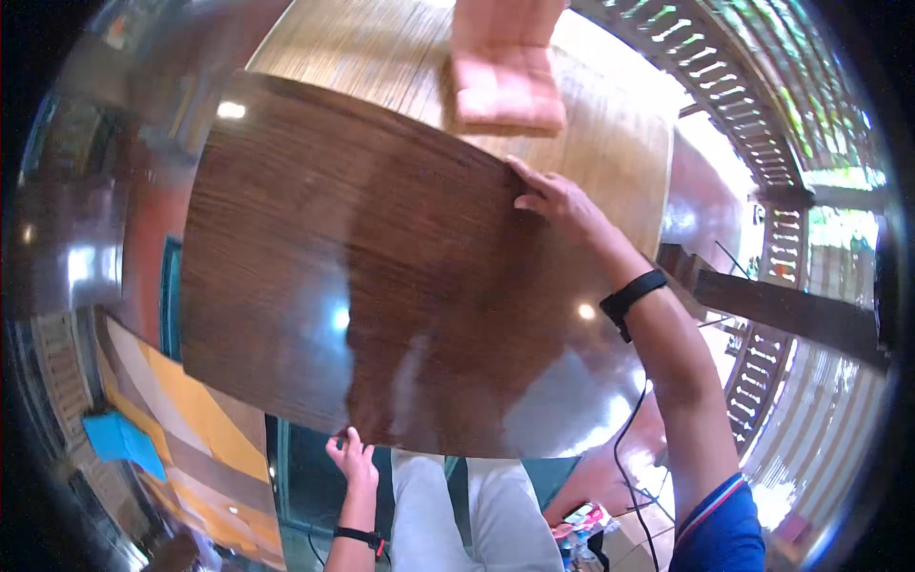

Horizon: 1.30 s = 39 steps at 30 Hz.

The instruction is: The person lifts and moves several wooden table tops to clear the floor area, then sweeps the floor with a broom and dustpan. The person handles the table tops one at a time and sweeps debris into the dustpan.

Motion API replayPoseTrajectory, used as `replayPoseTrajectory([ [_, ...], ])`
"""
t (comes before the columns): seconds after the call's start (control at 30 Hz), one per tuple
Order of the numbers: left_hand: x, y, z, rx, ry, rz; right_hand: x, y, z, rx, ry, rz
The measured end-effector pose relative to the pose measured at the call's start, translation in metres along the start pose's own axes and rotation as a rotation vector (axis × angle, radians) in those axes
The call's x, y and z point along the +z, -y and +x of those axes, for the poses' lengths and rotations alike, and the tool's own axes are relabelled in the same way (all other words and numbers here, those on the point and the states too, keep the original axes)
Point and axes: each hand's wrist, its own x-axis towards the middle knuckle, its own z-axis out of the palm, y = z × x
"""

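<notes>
Two hands are meeting opposite edges of the dark wooden board [410, 272], which is lying between them, its long axis running crosswise before the legs [424, 510]. On my feed I am seeing the right hand [548, 196], nearer the board's middle, spreading thumb and finger at the far edge; the left hand [355, 464] is holding its fingertips at the near edge. Whether either is clamping, I cannot tell.
</notes>
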Motion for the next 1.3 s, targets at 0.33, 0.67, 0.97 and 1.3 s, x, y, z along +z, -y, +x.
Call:
replayPoseTrajectory([
  [0.33, -0.009, -0.141, -0.062, 0.432, 0.261, 0.147, -0.15, 0.096, -0.165, 0.033, -0.421, 0.088],
  [0.67, 0.095, -0.269, -0.131, 1.008, 0.638, 0.474, -0.222, 0.185, -0.404, 0.135, -0.997, -0.153],
  [0.97, 0.178, -0.28, -0.277, 0.943, 1.252, 0.282, -0.156, 0.231, -0.603, 0.429, -1.324, 0.199],
  [1.3, 0.251, -0.182, -0.438, 0.872, 1.799, 0.486, -0.034, 0.239, -0.771, 0.568, -1.729, 0.407],
])
